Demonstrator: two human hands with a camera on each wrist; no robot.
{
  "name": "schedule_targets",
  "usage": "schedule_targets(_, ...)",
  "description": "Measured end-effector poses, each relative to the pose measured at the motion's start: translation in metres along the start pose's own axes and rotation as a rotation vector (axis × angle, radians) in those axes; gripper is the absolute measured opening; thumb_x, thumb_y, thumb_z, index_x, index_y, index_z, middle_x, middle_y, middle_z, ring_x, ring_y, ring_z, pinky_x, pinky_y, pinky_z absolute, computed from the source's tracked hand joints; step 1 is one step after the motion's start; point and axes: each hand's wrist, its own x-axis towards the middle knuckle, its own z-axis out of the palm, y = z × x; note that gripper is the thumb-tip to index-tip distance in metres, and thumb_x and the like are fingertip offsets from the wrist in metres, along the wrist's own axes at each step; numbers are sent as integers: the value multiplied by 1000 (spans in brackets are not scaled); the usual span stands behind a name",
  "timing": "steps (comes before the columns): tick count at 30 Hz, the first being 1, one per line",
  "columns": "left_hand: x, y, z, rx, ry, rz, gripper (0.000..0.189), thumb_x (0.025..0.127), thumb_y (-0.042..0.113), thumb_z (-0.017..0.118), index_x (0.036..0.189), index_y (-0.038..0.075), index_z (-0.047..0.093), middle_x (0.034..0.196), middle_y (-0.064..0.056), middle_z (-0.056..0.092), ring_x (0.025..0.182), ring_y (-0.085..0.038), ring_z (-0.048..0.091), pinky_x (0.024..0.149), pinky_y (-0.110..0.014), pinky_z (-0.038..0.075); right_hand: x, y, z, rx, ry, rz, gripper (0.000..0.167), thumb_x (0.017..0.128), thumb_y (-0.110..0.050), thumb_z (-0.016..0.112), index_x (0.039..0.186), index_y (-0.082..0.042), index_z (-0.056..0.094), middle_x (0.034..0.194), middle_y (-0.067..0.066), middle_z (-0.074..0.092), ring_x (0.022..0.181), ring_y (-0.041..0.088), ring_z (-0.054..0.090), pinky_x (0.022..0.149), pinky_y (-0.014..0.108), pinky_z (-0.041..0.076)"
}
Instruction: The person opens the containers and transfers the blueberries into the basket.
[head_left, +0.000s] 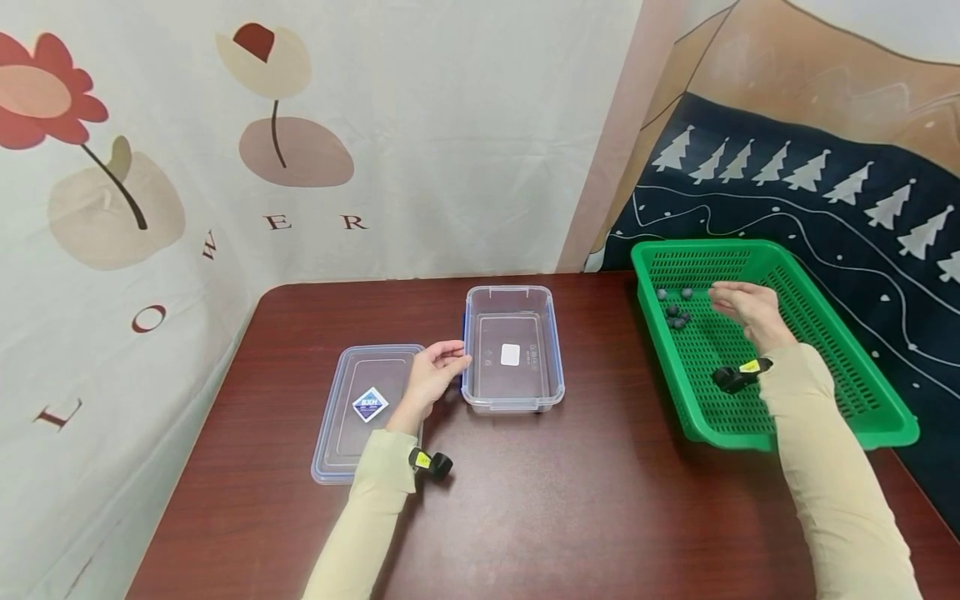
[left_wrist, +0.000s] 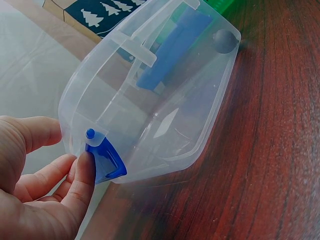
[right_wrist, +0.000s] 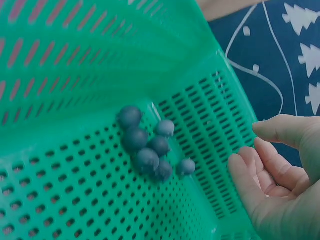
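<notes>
A clear plastic container with blue side latches stands lidless on the table. My left hand holds its left side, with fingertips at the rim and the blue latch in the left wrist view. That view also shows a dark round ball at the container's far corner. Over the green basket hovers my right hand, thumb and fingers apart with nothing between them. Several blueberries lie clustered in the basket's corner, to the left of the right hand in the head view.
A clear lid with a blue-and-white label lies left of the container, partly under the left forearm. The dark red wooden table meets a patterned cloth backdrop at its back edge.
</notes>
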Motion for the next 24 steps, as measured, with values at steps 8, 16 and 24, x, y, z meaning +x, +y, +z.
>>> schedule_targets(8,1,-1,0,-32,-18,3,34,83,-3,66,114,-13,57,104,-26,61,73,0,57,68,-12,48,-9,-13,27,16,-65,-37,20,87,-2,64,77,-18,70,78,-6,66,72,4,64,73,18,52)
schedule_targets(16,-10,18,-1,-17,-36,12,34,83,-6,64,113,-18,55,102,-28,60,73,-1,56,67,-12,48,-17,-22,61,-31,-128,-145,22,86,0,64,77,-19,72,79,-8,67,73,3,65,73,19,53)
schedule_targets(24,-17,29,1,-5,-31,35,33,83,-6,63,112,-20,53,99,-27,61,72,0,56,67,-11,47,-26,-26,91,-47,-208,-181,17,84,2,65,83,-13,73,83,-4,68,77,7,66,73,21,53)
